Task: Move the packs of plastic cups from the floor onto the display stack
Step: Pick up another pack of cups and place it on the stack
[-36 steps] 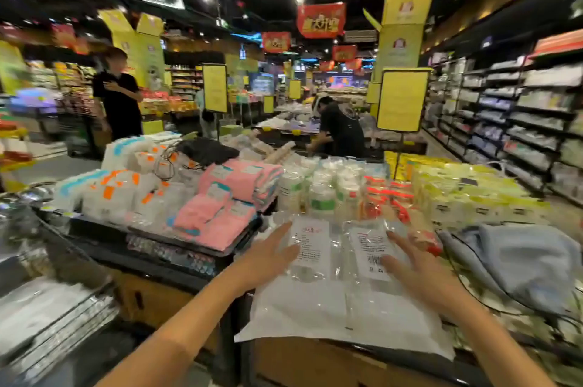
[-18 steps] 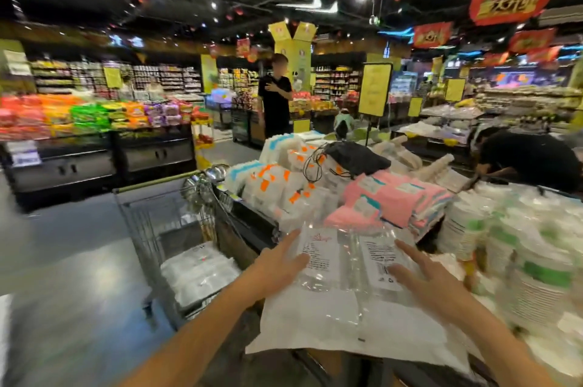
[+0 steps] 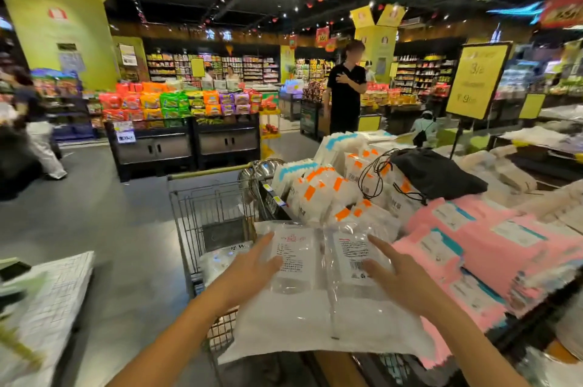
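Both hands, left [image 3: 252, 271] and right [image 3: 399, 276], flat open on clear cup packs [image 3: 318, 292]; label print unreadable

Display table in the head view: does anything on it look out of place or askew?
Yes. A black drawstring bag with loose black cords lies on the orange-labelled white packs; it looks like no merchandise. The clear cup packs under the left hand and right hand overhang the table's near edge.
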A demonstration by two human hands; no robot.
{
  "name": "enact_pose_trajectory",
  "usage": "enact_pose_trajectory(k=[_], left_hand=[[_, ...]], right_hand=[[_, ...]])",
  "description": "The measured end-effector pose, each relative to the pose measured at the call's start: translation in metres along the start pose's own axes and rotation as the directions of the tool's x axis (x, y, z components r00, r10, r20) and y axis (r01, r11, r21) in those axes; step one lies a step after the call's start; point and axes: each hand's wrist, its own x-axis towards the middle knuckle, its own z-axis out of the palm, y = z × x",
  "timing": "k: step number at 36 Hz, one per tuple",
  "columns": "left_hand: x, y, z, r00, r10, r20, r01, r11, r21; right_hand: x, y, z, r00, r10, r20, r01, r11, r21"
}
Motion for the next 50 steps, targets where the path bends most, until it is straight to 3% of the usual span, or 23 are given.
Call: enact_pose_trajectory(k=[10,24,30,39,50], left_hand=[[0.066,-0.033,-0.041,0.983,-0.067,-0.174,0.054,0.995,-0.078],[0.185,-0.137,-0.174,0.950,-0.127,-0.285,0.093,0.987,-0.128],[0.239,-0.187,-0.220,0.944,-0.140,-0.298,0.121,0.989,-0.083],[0.323,-0.261,-0.237,0.944,-0.226,-0.240,0.189,0.967,-0.170],[0.437,-0.339,-0.237,0.910,-0.351,-0.221,0.316,0.932,-0.178]], right_hand=[[0.133,-0.021,0.026,0.982,-0.153,0.115,0.151,0.988,0.022],[0.325,-0.113,0.130,0.962,-0.204,0.183,0.197,0.979,0.060],[0.393,-0.136,0.178,0.966,-0.212,0.150,0.211,0.977,0.023],[0.483,-0.136,0.238,0.955,-0.174,0.240,0.199,0.977,-0.083],[0.627,-0.088,0.349,0.918,-0.155,0.366,0.140,0.988,0.068]])
